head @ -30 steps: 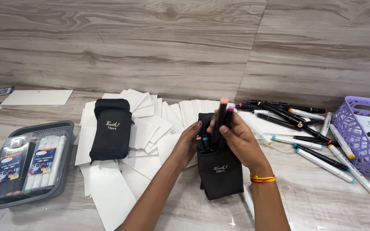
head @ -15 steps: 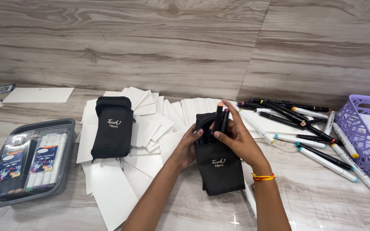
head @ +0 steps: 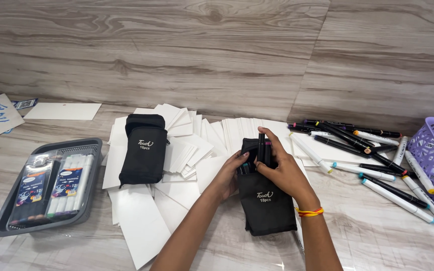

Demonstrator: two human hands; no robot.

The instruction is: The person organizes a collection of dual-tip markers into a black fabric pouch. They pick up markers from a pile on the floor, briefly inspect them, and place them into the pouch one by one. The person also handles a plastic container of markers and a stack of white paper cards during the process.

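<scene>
Right hand is pinching two black markers upright in the mouth of the black fabric marker pouch, which is lying on scattered white cards. Left hand is gripping the pouch's open rim, fingers curled closed on the fabric.

Single head view, angled down, close over floor, facing wall.
</scene>
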